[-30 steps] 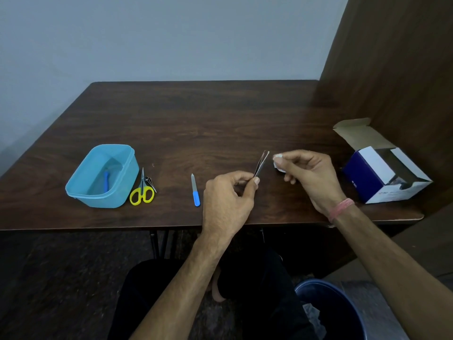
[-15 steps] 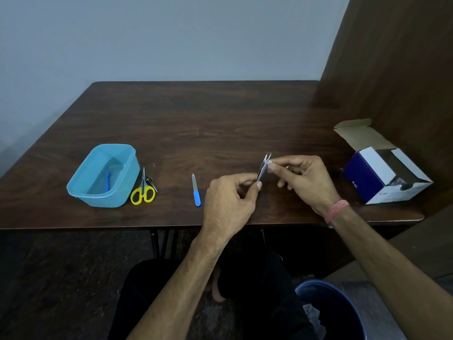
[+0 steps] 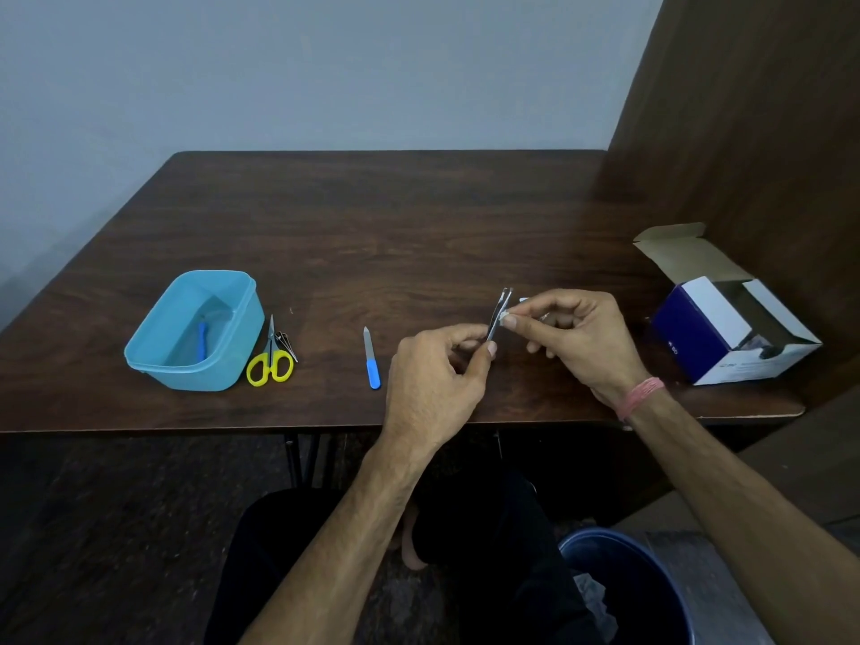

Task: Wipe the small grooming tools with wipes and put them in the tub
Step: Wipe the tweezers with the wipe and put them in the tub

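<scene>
My left hand (image 3: 433, 384) pinches the lower end of metal tweezers (image 3: 501, 304), which point up and away over the table. My right hand (image 3: 577, 342) pinches a small white wipe (image 3: 505, 316) against the middle of the tweezers. A light blue tub (image 3: 153, 360) sits at the left with a blue-handled tool (image 3: 201, 339) inside. Yellow-handled scissors (image 3: 270, 360) and a small metal clipper (image 3: 286, 342) lie just right of the tub. A nail file with a blue handle (image 3: 371, 360) lies between the scissors and my left hand.
An open blue and white box (image 3: 726, 337) stands at the table's right end, next to a brown wooden panel (image 3: 744, 132). A dark blue bin (image 3: 637, 593) with crumpled wipes sits on the floor by my right arm. The table's front edge (image 3: 186, 430) runs below my hands.
My right hand has brought the wipe from beside the tweezers' tips onto them and slid it down toward the middle. My left hand has held the tweezers nearly still.
</scene>
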